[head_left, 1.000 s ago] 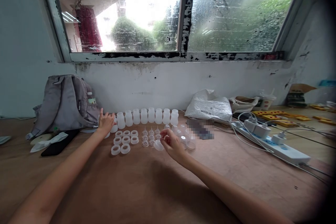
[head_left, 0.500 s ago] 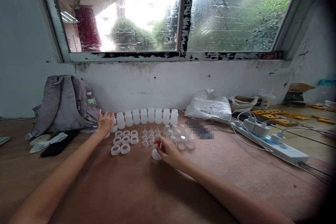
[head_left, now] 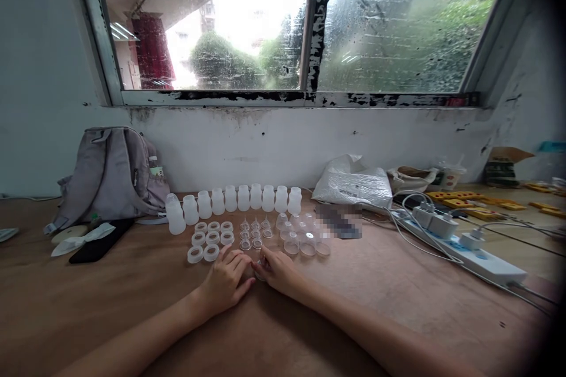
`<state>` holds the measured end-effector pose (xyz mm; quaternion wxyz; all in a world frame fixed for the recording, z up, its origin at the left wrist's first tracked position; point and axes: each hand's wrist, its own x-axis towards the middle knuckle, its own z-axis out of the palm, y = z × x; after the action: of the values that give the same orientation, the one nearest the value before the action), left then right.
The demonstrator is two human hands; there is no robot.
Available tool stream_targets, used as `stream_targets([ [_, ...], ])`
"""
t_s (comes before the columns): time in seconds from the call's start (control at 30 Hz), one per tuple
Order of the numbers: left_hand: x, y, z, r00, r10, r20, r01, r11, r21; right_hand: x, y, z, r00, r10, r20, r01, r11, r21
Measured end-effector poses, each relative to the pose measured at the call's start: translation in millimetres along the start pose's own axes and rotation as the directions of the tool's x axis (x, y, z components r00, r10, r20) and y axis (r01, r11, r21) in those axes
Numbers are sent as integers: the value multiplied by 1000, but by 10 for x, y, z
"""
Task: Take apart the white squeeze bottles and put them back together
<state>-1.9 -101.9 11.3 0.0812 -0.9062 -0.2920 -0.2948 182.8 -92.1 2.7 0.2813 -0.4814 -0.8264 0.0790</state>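
Note:
Both hands meet low over the brown table, in front of the small parts. My left hand [head_left: 227, 275] has its fingers apart and reaches toward my right hand, with nothing seen in it. My right hand [head_left: 276, 270] is closed round a small clear part [head_left: 259, 275], mostly hidden by the fingers. Behind them lie several white rings [head_left: 211, 253], several clear nipples [head_left: 244, 244] and several clear domed caps [head_left: 308, 247]. A row of frosted bottles [head_left: 243, 198] stands farther back; the leftmost one [head_left: 175, 218] looks taller, with something on top.
A grey backpack [head_left: 112, 177], a black flat object [head_left: 99, 244] and a white tissue [head_left: 84, 238] lie at the left. Behind the caps is a silvery bag [head_left: 351, 182]. A white power strip [head_left: 469, 253] with cables stretches across the right side.
My left hand has come from the leftmost bottles down to the middle, beside my right hand. The taller leftmost bottle is now uncovered. My right hand has closed over the clear part.

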Motion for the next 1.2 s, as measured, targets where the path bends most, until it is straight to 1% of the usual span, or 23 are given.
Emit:
stream_targets([
  [0.07, -43, 35, 14, 1000, -19, -5, 19, 999, -30, -4, -14, 41, 1000, -16, 8, 15, 999, 40],
  [0.13, -69, 8, 2, 999, -45, -5, 44, 998, -53, -6, -45, 68, 1000, -20, 5, 19, 994, 103],
  [0.23, -87, -34, -31, 997, -72, 35, 75, 992, -106, 9, -105, 79, 1000, 4, -3, -4, 982, 186],
  [0.33, -84, -29, -58, 997, -31, 77, 45, 984, -173, 37, -144, 73, 1000, 29, 7, -30, 974, 227],
  [0.43, -76, -14, -69, 995, -15, 99, 35, 977, -211, 52, -139, 78, 1000, 14, 22, -19, 971, 239],
  [0.57, -85, -23, -60, 994, -21, 104, 45, 971, -233, 40, -118, 85, 999, -6, 46, -6, 967, 255],
  [0.63, -96, -35, -50, 995, -25, 93, 48, 968, -247, 27, -131, 62, 999, -22, 40, 9, 957, 290],
  [0.7, -107, -43, -40, 996, -54, 77, 72, 964, -255, 16, -161, 19, 999, -29, 20, 20, 936, 350],
  [0.8, -112, -46, -28, 991, -122, 59, 132, 967, -219, 13, -200, -43, 1000, -2, -17, 9, 907, 420],
  [0.87, -107, -46, -28, 991, -114, 67, 124, 979, -164, 23, -194, -58, 998, 28, -52, -4, 909, 418],
  [0.93, -101, -54, -35, 994, -84, 71, 90, 991, -97, 43, -150, -47, 994, 65, -90, -25, 922, 387],
  [1.0, -99, -79, -48, 995, -79, 58, 80, 996, -26, 69, -78, -18, 987, 102, -127, -52, 935, 350],
  [1.1, -109, -158, -74, 992, -123, 25, 121, 991, 64, 109, 39, 30, 972, 146, -187, -87, 953, 291],
  [1.2, -127, -273, -93, 985, -171, 7, 169, 977, 127, 133, 108, 53, 961, 166, -221, -111, 964, 240],
])
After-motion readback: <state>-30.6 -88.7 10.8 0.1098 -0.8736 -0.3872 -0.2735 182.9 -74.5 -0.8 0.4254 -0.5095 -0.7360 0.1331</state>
